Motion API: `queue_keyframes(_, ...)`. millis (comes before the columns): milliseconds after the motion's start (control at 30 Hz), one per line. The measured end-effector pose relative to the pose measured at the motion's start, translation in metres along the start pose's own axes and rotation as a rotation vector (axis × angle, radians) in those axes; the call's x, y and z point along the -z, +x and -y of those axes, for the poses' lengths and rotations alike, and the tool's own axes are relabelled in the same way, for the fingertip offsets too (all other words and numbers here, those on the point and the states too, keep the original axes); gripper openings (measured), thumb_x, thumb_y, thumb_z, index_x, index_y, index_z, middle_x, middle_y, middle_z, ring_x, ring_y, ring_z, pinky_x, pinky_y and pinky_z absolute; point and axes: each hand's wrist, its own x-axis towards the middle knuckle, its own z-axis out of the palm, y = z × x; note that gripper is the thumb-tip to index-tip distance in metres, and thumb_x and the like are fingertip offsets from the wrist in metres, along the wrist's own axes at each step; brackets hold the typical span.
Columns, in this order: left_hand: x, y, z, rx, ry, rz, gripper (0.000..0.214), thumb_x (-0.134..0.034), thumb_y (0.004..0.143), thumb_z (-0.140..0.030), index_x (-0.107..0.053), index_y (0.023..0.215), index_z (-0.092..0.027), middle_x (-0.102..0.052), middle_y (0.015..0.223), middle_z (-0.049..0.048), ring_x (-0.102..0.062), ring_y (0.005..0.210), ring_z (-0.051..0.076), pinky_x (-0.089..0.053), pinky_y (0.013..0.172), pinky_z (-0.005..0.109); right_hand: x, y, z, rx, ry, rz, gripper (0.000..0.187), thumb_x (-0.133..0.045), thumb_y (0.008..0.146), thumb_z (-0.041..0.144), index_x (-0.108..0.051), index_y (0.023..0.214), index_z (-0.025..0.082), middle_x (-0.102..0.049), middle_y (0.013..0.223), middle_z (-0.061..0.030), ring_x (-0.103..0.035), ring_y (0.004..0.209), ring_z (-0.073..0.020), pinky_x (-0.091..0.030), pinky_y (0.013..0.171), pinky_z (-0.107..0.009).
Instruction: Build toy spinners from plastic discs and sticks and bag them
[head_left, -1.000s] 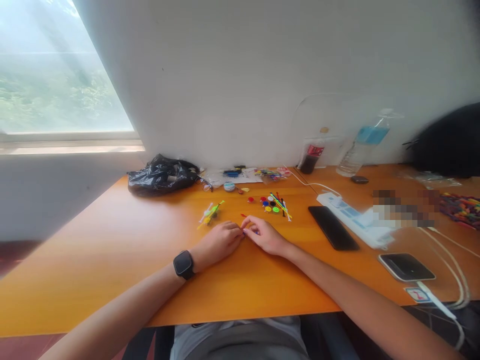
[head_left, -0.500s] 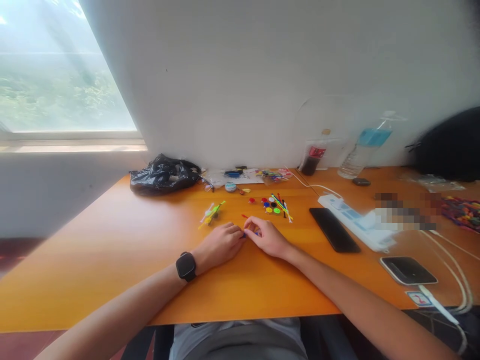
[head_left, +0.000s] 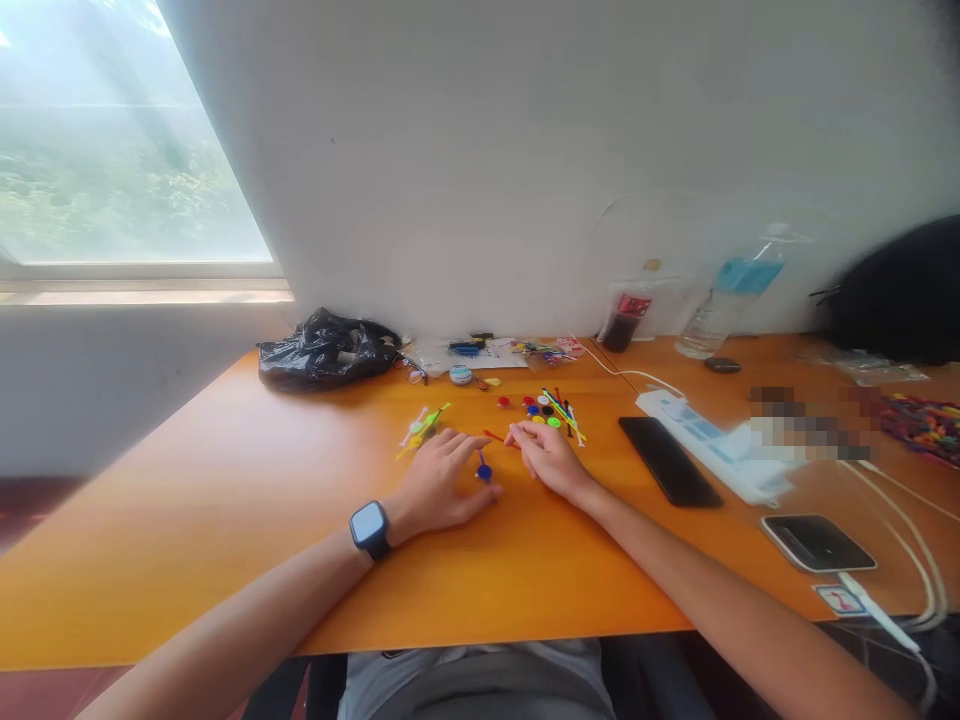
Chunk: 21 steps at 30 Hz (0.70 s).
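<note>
My left hand [head_left: 446, 475] is open, palm down, with thumb and forefinger spread on either side of a blue disc [head_left: 484, 473]. A thin purple stick [head_left: 480, 457] runs from the disc away from me and looks joined to it. The fingers of my right hand [head_left: 547, 455] are curled together at the near end of a red plastic stick [head_left: 495, 436], whose far tip points left; the grip itself is partly hidden. Just beyond the right hand lie several coloured discs [head_left: 553, 422] and sticks [head_left: 568, 415]. Yellow, green and white sticks [head_left: 427, 425] lie past my left hand.
A black phone [head_left: 667, 462], a white power strip [head_left: 697, 440] and a cabled device [head_left: 817, 542] lie to the right. Along the wall are a black plastic bag [head_left: 326, 350], a cola bottle [head_left: 627, 318], a water bottle [head_left: 724, 305] and small bagged parts [head_left: 544, 350].
My hands have drawn apart. The left has opened away from the blue disc with its purple stick, leaving it on the table. My right hand has shifted right, to the red stick.
</note>
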Motion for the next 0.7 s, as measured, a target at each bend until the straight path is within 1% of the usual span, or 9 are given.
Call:
queue_keyframes(67, 0.003, 0.0, -0.002, -0.001, -0.009, -0.013, 0.054, -0.069, 0.09, -0.052, -0.058, 0.134, -0.023, -0.071, 0.112, 0.0113, -0.065, 0.101, 0.029, -0.054, 0.088, 0.044, 0.001, 0.0, 0.001, 0.018, -0.009, -0.046, 0.053, -0.049, 0.099, 0.067, -0.064, 0.081, 0.02, -0.044, 0.047, 0.0047, -0.042, 0.04, -0.0134, -0.031, 0.044, -0.026)
queue_keyframes(133, 0.005, 0.0, -0.004, -0.006, -0.014, -0.027, 0.055, -0.069, 0.09, -0.051, -0.057, 0.135, -0.022, -0.071, 0.113, 0.0115, -0.064, 0.102, 0.03, -0.054, 0.089, 0.045, 0.003, 0.001, 0.002, 0.027, -0.01, -0.069, 0.053, -0.05, 0.098, 0.067, -0.064, 0.079, 0.02, -0.042, 0.047, 0.0049, -0.041, 0.041, -0.0133, -0.03, 0.045, -0.027)
queue_keyframes(233, 0.007, -0.001, -0.006, -0.013, -0.017, -0.055, 0.052, -0.069, 0.091, -0.046, -0.057, 0.136, -0.022, -0.071, 0.114, 0.0117, -0.064, 0.104, 0.03, -0.054, 0.091, 0.044, 0.004, 0.001, 0.005, 0.038, -0.008, -0.055, 0.052, -0.051, 0.098, 0.067, -0.063, 0.079, 0.02, -0.046, 0.049, 0.0037, -0.044, 0.044, -0.0142, -0.033, 0.047, -0.027)
queue_keyframes(367, 0.004, -0.002, -0.005, -0.002, -0.005, -0.106, 0.041, -0.067, 0.095, -0.039, -0.059, 0.132, -0.022, -0.072, 0.112, 0.0101, -0.065, 0.104, 0.028, -0.055, 0.09, 0.043, 0.0, -0.001, 0.005, 0.092, -0.054, -0.038, 0.049, -0.052, 0.099, 0.064, -0.062, 0.08, 0.02, -0.053, 0.057, 0.001, -0.05, 0.05, -0.0159, -0.038, 0.052, -0.029)
queue_keyframes(500, 0.005, 0.0, -0.001, -0.018, -0.015, -0.212, 0.027, -0.064, 0.099, -0.035, -0.064, 0.123, -0.023, -0.074, 0.105, 0.0082, -0.068, 0.097, 0.025, -0.056, 0.089, 0.042, 0.0, -0.006, 0.007, 0.192, -0.177, -0.075, 0.044, -0.05, 0.103, 0.057, -0.062, 0.082, 0.02, -0.058, 0.065, -0.0008, -0.052, 0.055, -0.016, -0.038, 0.053, -0.03)
queue_keyframes(567, 0.02, 0.003, -0.002, -0.071, -0.019, -0.288, 0.016, -0.065, 0.098, -0.029, -0.068, 0.112, -0.023, -0.075, 0.097, 0.0064, -0.069, 0.09, 0.023, -0.057, 0.085, 0.04, 0.007, -0.009, 0.016, 0.274, -0.283, -0.118, 0.039, -0.05, 0.104, 0.051, -0.063, 0.084, 0.021, -0.058, 0.065, -0.0006, -0.052, 0.056, -0.0157, -0.038, 0.054, -0.03)
queue_keyframes(600, 0.032, 0.004, -0.003, -0.102, -0.017, -0.332, 0.01, -0.066, 0.097, -0.026, -0.07, 0.105, -0.023, -0.076, 0.092, 0.0053, -0.069, 0.087, 0.022, -0.057, 0.083, 0.039, 0.013, -0.011, 0.024, 0.323, -0.34, -0.143, 0.035, -0.051, 0.105, 0.048, -0.064, 0.087, 0.021, -0.059, 0.066, -0.0006, -0.052, 0.057, -0.0157, -0.039, 0.055, -0.03)
queue_keyframes(633, 0.047, 0.004, -0.005, -0.133, -0.015, -0.393, 0.005, -0.068, 0.095, -0.023, -0.071, 0.1, -0.024, -0.076, 0.089, 0.004, -0.068, 0.083, 0.021, -0.057, 0.078, 0.037, 0.021, -0.015, 0.035, 0.378, -0.396, -0.172, 0.031, -0.053, 0.105, 0.045, -0.066, 0.09, 0.021, -0.061, 0.068, -0.0008, -0.054, 0.059, -0.0158, -0.041, 0.057, -0.031)
queue_keyframes(700, 0.085, 0.001, -0.012, -0.12, 0.009, -0.594, 0.005, -0.071, 0.094, -0.02, -0.071, 0.096, -0.024, -0.075, 0.087, 0.0027, -0.068, 0.079, 0.019, -0.058, 0.075, 0.036, 0.04, -0.025, 0.064, 0.501, -0.45, -0.256, 0.022, -0.056, 0.104, 0.039, -0.069, 0.095, 0.022, -0.068, 0.078, -0.0028, -0.061, 0.066, -0.0169, -0.047, 0.063, -0.031)
